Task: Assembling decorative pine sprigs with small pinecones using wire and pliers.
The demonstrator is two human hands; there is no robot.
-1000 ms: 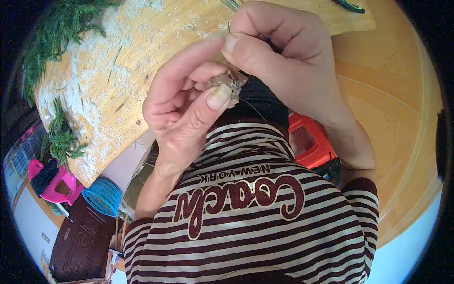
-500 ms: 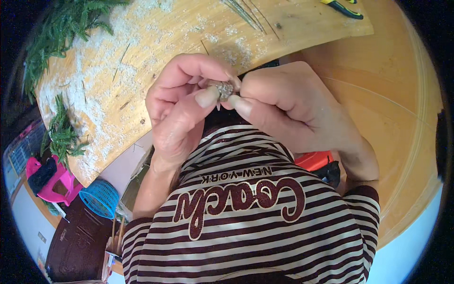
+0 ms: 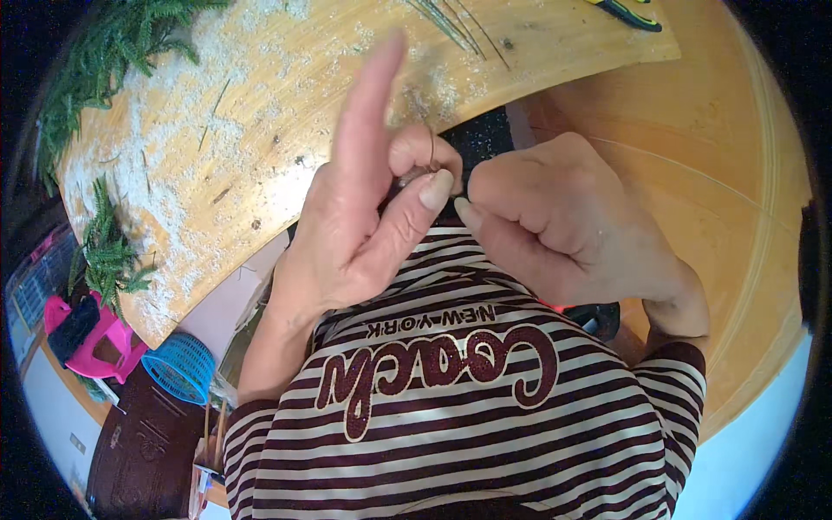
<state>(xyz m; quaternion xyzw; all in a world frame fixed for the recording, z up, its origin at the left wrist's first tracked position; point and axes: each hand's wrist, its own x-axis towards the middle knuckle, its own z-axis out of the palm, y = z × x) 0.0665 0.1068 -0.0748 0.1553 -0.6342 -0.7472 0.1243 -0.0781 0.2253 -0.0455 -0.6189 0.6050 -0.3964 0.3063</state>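
Note:
In front of my chest, my left hand [image 3: 373, 199] is closed on a small, rough brownish lump [image 3: 412, 177], which looks like a little pine cone. Thumb and bent fingers pinch it and cover most of it, while the index finger points up, blurred. A thin dark wire [image 3: 431, 143] rises from the lump. Just to the right, my right hand [image 3: 555, 217] is curled, with thumb and forefinger pressed together; whatever they hold is hidden. A narrow gap separates the two thumbs.
A wooden board [image 3: 286, 104] is strewn with white flakes. On its left lie green artificial pine sprigs [image 3: 108, 251]; thin stems [image 3: 451, 26] and yellow-black pliers [image 3: 633, 16] lie along the far side. At lower left are a blue basket [image 3: 180, 368] and a pink plastic object [image 3: 91, 338].
My left hand has turned and shifted slightly right, its index finger now lifted upward and the lump more covered. My right hand has drawn a little right, apart from the lump.

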